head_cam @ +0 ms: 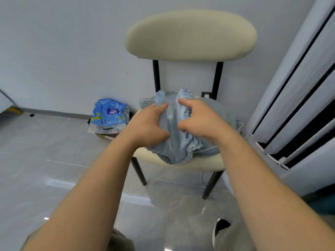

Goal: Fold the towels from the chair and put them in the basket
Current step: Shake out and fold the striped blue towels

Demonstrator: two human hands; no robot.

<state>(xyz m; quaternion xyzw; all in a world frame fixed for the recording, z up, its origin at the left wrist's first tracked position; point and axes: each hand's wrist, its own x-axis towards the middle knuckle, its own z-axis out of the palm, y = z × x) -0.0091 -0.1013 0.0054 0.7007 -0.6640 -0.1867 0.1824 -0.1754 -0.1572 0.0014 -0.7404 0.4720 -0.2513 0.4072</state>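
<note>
From the head view, a cream padded chair [190, 35] stands against a pale wall [63, 51], its back close to the wall and its right side near tall white panels [299, 87] that run down the right edge of the picture. To the left of the chair the grey tiled floor [54, 160] lies open up to the skirting; open floor also shows in front of the seat, between the two forearms. A blue plastic package [108, 115] sits on the floor just beside the seat's left edge, against the wall.

A heap of towels [221, 113] rests on the chair seat. The left hand [148, 124] and right hand [201, 120] are over it, close together. Each grip is clenched on the same light blue towel [174, 142], bunching it between thumb and curled fingers. That towel's scalloped hem hangs over the front rim of the seat, and two peaks of it stand up behind the hands.

Counted: one chair, with two front legs and two black back posts showing; two hands; one package; one shoe [220, 229] at the bottom edge. The towels in the heap overlap too much to count
</note>
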